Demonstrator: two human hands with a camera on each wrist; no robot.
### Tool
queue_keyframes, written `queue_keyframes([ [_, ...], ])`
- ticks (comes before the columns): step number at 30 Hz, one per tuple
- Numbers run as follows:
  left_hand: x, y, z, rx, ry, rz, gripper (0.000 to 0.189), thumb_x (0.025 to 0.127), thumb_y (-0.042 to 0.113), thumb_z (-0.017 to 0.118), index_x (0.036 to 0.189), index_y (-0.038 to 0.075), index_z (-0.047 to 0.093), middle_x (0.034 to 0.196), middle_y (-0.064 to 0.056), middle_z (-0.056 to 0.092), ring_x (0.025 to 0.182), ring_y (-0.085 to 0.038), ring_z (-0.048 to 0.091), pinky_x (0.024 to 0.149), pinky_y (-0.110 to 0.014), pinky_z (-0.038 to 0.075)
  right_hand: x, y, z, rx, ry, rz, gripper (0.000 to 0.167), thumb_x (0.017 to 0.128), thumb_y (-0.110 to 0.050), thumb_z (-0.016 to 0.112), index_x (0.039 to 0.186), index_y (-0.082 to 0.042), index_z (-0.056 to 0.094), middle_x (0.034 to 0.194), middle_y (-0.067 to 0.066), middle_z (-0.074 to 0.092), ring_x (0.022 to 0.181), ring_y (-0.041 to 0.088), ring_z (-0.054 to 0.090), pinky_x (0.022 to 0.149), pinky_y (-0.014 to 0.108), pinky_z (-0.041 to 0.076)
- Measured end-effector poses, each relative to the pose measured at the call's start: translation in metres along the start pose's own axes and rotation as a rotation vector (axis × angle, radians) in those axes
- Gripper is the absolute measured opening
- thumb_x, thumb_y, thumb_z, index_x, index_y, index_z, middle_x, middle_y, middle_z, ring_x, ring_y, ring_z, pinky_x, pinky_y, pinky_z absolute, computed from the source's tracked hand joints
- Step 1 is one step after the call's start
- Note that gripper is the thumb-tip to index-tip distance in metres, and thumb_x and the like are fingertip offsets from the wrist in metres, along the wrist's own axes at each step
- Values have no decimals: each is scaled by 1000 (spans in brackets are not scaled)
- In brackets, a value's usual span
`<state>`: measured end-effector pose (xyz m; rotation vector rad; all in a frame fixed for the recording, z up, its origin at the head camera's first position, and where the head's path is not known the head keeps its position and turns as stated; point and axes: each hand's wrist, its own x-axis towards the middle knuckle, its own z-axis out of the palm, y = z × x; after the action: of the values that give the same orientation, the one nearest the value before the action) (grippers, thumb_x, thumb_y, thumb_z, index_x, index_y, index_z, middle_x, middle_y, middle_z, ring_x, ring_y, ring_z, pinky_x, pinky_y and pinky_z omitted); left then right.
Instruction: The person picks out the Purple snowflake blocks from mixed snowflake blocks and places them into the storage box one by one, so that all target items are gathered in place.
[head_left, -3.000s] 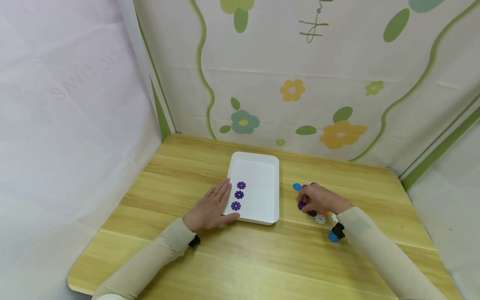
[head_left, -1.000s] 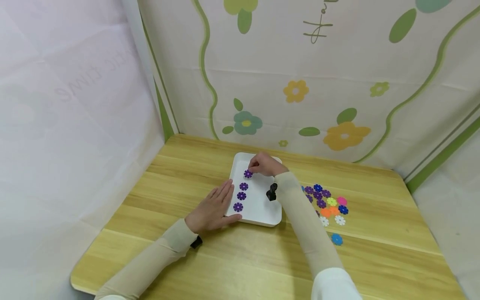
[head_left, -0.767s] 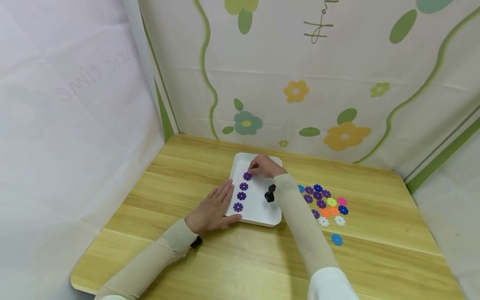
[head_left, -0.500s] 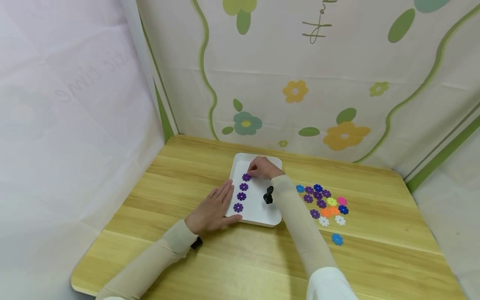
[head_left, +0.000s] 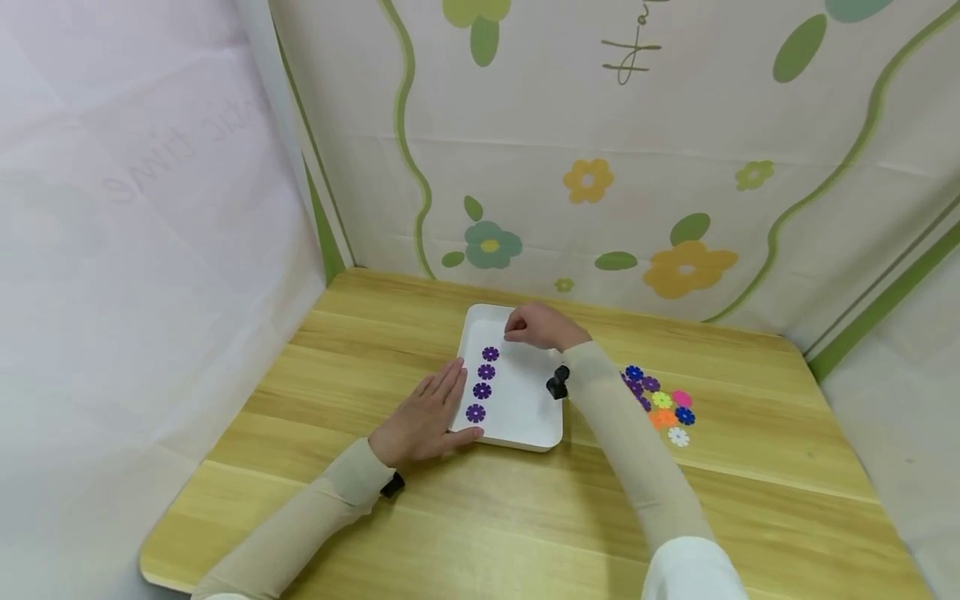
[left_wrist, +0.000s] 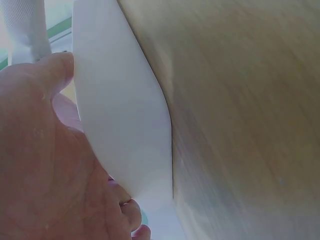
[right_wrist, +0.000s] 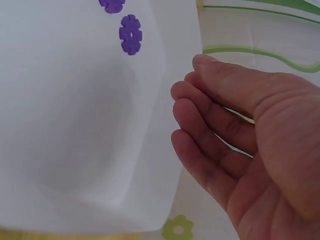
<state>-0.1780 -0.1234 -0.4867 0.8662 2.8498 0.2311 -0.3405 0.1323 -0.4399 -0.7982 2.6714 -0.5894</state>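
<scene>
Four purple flower-shaped discs (head_left: 484, 374) are laid in a column along the left side of the white tray (head_left: 531, 408); more purple ones sit in the mixed-colour scatter (head_left: 663, 400) on the bench (head_left: 480, 525), partly behind the right sleeve (head_left: 637, 454), probably left to sort. Laid discs look flat, notched round the rim, small centre hole. Left hand (head_left: 422, 418) rests straight-fingered against the tray, right hand (head_left: 546, 326) hovers over it, loosely curled, holding nothing.

Left hand (head_left: 422, 421) spreads; right hand (head_left: 543, 326) curls loosely.
</scene>
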Motion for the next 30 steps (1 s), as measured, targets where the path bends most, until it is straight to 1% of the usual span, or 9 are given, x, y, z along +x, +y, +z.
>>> queue_keyframes([
  [4, 0, 1, 0, 2, 2, 2, 104, 104, 73, 39, 167, -4, 11, 178, -20, 2, 167, -36, 5, 134, -54, 20, -22, 6, -18, -30, 15, -112, 19, 103, -18, 70, 111, -5, 81, 103, 8, 79, 88, 18, 71, 86, 37, 62],
  [6, 0, 0, 1, -1, 4, 4, 103, 104, 73, 40, 167, -4, 12, 178, -20, 2, 167, -36, 5, 134, -54, 20, -36, 8, -26, -40, 14, -135, 17, 102, -17, 71, 110, -4, 81, 102, 7, 79, 87, 17, 72, 85, 37, 62],
  [10, 0, 0, 2, -10, 16, 19, 102, 104, 70, 42, 167, -6, 13, 178, -22, 4, 166, -37, 7, 133, -55, 21, -68, 16, -39, -77, 5, -150, 14, 101, -13, 73, 109, -5, 81, 102, 7, 80, 86, 14, 72, 84, 37, 63],
  [17, 0, 1, 0, -27, 28, 26, 102, 105, 69, 44, 166, -6, 13, 177, -23, 4, 166, -38, 7, 133, -56, 21, -122, 42, -49, -155, -59, -105, 15, 99, -13, 75, 111, -6, 79, 103, 6, 79, 89, 14, 72, 84, 38, 63],
  [20, -1, 1, -1, -20, 32, 27, 102, 105, 69, 43, 166, -6, 13, 177, -23, 5, 166, -38, 8, 133, -56, 21, -141, 51, -47, -167, -96, -74, 16, 98, -14, 76, 112, -7, 79, 103, 2, 79, 91, 13, 72, 84, 36, 64],
  [23, -2, 1, -2, -9, 29, 22, 102, 105, 69, 43, 166, -6, 13, 177, -23, 5, 166, -37, 8, 133, -55, 21, -156, 60, -41, -165, -121, -53, 16, 97, -14, 77, 111, -7, 78, 102, 0, 78, 89, 10, 70, 82, 32, 63],
  [25, -2, 1, -2, -3, 36, 23, 102, 105, 69, 44, 166, -7, 15, 177, -23, 7, 166, -38, 9, 132, -56, 22, -164, 65, -35, -160, -129, -66, 14, 97, -11, 76, 111, -6, 78, 99, 1, 77, 85, 9, 68, 78, 30, 62],
  [28, -2, 0, -1, 4, 31, 25, 102, 105, 70, 42, 166, -6, 13, 177, -23, 6, 166, -38, 8, 133, -56, 22, -176, 73, -25, -145, -127, -80, 14, 96, -8, 76, 110, -6, 78, 99, 3, 76, 83, 10, 66, 74, 29, 60],
  [30, -3, 0, -1, 5, 35, 33, 102, 105, 70, 41, 166, -7, 14, 177, -24, 6, 166, -39, 9, 132, -56, 22, -183, 77, -17, -129, -133, -94, 8, 96, -7, 76, 104, -6, 77, 92, 2, 74, 77, 9, 62, 68, 27, 56],
])
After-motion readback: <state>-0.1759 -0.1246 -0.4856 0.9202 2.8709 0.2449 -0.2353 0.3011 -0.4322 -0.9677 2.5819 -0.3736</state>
